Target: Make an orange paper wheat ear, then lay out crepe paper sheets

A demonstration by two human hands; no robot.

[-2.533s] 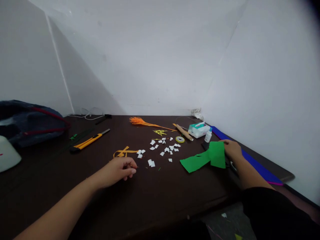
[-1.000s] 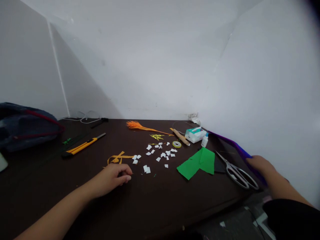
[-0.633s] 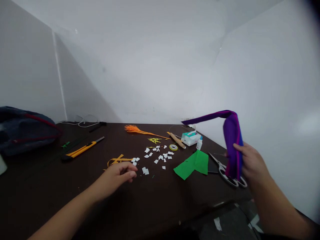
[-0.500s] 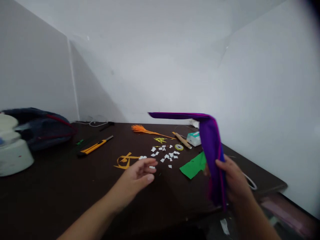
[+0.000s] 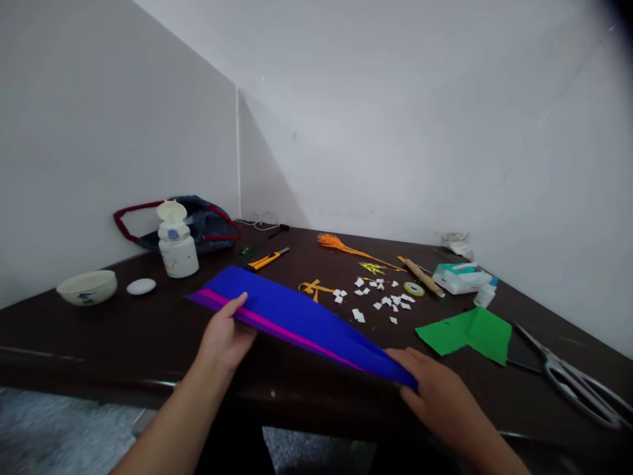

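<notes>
A folded stack of coloured paper [image 5: 297, 313], blue on top with magenta and purple layers along its near edge, stretches between my hands above the table's front. My left hand [image 5: 228, 336] grips its near edge towards the left end, thumb on top and fingers underneath. At the right end my right hand [image 5: 430, 382] is closed around the narrowing, bent part of the stack. Beyond the paper lie several small white paper pieces [image 5: 394, 301] and a curled strip of orange-yellow paper [image 5: 311, 287]. A green paper piece [image 5: 465, 332] rests near my right hand.
Large scissors [image 5: 568, 376] lie at the right. Farther back are a tape roll [image 5: 414, 289], a tissue pack [image 5: 457, 277], an orange fringed paper stem [image 5: 341, 244] and a yellow cutter [image 5: 267, 259]. On the left stand a white bottle [image 5: 179, 254] and a bowl [image 5: 89, 288].
The paper stack has swung from hanging upright in my right hand to lying slantwise across both hands. My left hand, empty before, now holds it. The view has shifted, showing the bowl and scissors.
</notes>
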